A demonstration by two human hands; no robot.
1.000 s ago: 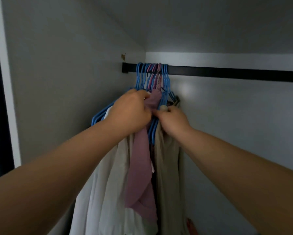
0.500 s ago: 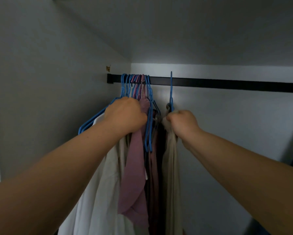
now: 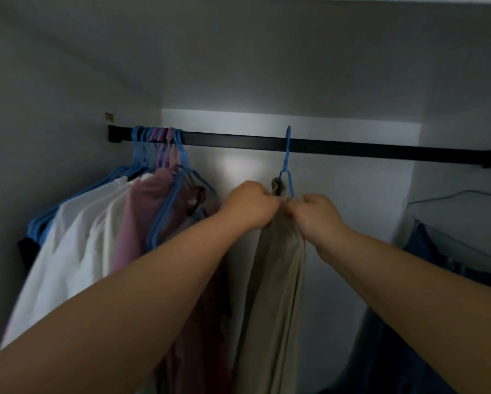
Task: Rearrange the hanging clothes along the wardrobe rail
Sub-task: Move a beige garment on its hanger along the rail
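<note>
The beige garment (image 3: 278, 268) you are handling hangs from a single blue hanger (image 3: 287, 163), whose hook sits over the black wardrobe rail (image 3: 352, 147) near its middle, well apart from the rest of the clothes. Your left hand (image 3: 248, 204) has its fingers curled tight round the top of the fabric on the hanger's left side, and your right hand (image 3: 316, 213) grips the same top edge on the right; the two fists almost touch just below the hanger's neck. The cloth falls straight down between your forearms.

At the left end of the rail a bunch of blue and pink hangers (image 3: 159, 146) is packed close together, carrying white shirts (image 3: 76, 245) and a pink top (image 3: 144, 211). At the far right edge, dark blue clothing (image 3: 449, 268) hangs beside a pale wire hanger (image 3: 460, 194).
</note>
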